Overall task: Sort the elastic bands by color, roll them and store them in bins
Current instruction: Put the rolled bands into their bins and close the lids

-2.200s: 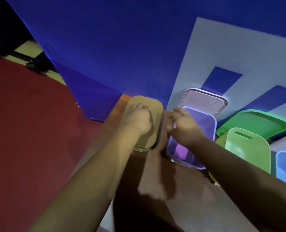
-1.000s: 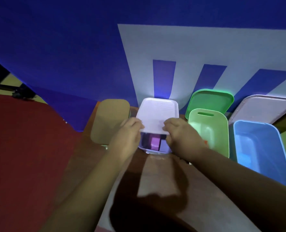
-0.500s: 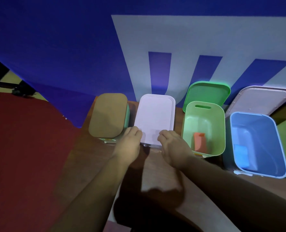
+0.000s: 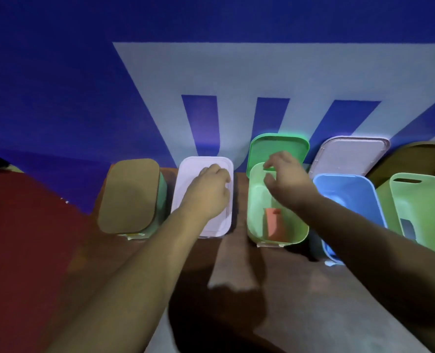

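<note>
At centre frame, a row of bins stands on the wooden table [image 4: 236,266] against a blue-and-white wall.

1. Left hand [image 4: 206,194]: lies palm-down on the white lid [image 4: 193,174] of the second bin from the left. Its fingers are loosely bent and reach the lid's right edge. It grips nothing.
2. Right hand [image 4: 287,179]: held above the far end of the open green bin [image 4: 255,207]. Thumb and fingers are half-curled with a gap between them, and the fingertips are at the lower edge of the green lid [image 4: 282,146] leaning on the wall. Contact with the lid cannot be confirmed.
3. Orange elastic band [image 4: 273,222]: rolled, on the floor of the green bin, below the right hand and apart from it, to the right of the left hand.
4. Blue bin [image 4: 351,192]: open, just right of the green bin, partly covered by the right forearm.
</note>
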Demonstrator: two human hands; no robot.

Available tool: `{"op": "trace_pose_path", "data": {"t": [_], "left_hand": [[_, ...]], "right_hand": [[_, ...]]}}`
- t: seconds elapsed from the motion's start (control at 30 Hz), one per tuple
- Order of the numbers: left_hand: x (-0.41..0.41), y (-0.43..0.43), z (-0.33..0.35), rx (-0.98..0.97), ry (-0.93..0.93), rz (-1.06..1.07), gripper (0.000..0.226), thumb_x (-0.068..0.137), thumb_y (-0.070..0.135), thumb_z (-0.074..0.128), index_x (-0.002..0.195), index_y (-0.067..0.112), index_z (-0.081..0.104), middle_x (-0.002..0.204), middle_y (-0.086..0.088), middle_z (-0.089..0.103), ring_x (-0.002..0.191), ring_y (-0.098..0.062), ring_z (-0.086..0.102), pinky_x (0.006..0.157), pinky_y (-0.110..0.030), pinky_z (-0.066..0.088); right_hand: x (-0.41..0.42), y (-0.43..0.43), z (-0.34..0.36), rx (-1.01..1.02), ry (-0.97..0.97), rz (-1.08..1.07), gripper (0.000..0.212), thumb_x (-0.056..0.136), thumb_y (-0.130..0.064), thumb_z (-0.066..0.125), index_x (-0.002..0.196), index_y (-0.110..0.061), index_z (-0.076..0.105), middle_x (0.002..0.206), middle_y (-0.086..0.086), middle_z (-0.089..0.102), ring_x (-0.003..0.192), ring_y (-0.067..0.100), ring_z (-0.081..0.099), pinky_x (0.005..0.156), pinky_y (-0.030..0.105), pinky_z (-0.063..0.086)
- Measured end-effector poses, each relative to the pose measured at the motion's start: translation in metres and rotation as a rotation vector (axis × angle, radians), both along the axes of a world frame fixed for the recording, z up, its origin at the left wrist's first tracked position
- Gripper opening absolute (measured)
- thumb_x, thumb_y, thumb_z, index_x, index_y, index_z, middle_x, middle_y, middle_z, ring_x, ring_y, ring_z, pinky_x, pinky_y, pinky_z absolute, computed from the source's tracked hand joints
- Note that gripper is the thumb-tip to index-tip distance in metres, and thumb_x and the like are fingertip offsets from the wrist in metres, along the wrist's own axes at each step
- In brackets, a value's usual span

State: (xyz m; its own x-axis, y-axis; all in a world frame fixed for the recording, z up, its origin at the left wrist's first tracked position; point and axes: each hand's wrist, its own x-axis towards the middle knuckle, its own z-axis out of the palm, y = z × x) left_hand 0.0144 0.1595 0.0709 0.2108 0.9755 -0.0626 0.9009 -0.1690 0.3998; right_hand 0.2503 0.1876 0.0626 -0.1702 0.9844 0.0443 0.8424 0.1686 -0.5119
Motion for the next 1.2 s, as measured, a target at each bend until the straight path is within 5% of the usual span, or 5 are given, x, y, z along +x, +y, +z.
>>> {"op": "trace_pose_path", "data": {"t": [0.33,0.53,0.73,1.07,1.2], "left_hand": [[0.119,0.099,0.014,0.103,0.043,0.018,0.054,0.091,-0.005,0.055,0.142,0.013,0.052,0.142,-0.009,0.047,0.121,-0.036,0.05,0.094,-0.043,0.046],[0.126,0.105,0.002,0.09,0.096,0.075,0.037,0.091,-0.008,0.05,0.119,0.01,0.066,0.126,-0.013,0.046,0.113,-0.038,0.046,0.089,-0.045,0.05],[0.118,0.092,0.011,0.162,-0.042,0.091,0.02,0.092,0.005,0.056,0.105,0.015,0.066,0.105,0.002,0.041,0.096,-0.011,0.031,0.066,-0.025,0.033],[0.109,-0.011,0.01,0.386,-0.016,-0.079,0.029,0.089,-0.001,0.064,0.114,0.011,0.073,0.121,-0.007,0.058,0.11,-0.029,0.053,0.096,-0.037,0.049],[0.112,-0.055,-0.015,0.274,0.106,-0.151,0.025,0.086,0.019,0.068,0.111,0.015,0.065,0.112,-0.004,0.061,0.097,-0.03,0.061,0.083,-0.044,0.052]], "right_hand": [[0.071,0.06,0.024,-0.075,-0.195,-0.119,0.059,0.091,-0.011,0.062,0.15,-0.01,0.053,0.142,0.018,0.053,0.128,0.043,0.051,0.112,0.048,0.045],[0.074,0.06,0.017,0.001,-0.21,-0.061,0.047,0.096,-0.011,0.06,0.143,-0.014,0.06,0.138,0.015,0.052,0.119,0.041,0.054,0.102,0.048,0.05],[0.07,0.055,0.021,0.014,-0.182,-0.027,0.048,0.101,-0.007,0.052,0.143,-0.027,0.062,0.144,0.002,0.056,0.123,0.034,0.061,0.095,0.042,0.052],[0.093,-0.042,0.002,0.248,0.001,0.036,0.038,0.087,-0.007,0.064,0.121,-0.011,0.079,0.138,0.014,0.071,0.114,0.04,0.071,0.093,0.049,0.062],[0.095,-0.073,-0.025,0.216,-0.026,0.119,0.044,0.073,-0.004,0.065,0.114,-0.005,0.08,0.12,0.019,0.076,0.101,0.044,0.073,0.086,0.048,0.063]]}}
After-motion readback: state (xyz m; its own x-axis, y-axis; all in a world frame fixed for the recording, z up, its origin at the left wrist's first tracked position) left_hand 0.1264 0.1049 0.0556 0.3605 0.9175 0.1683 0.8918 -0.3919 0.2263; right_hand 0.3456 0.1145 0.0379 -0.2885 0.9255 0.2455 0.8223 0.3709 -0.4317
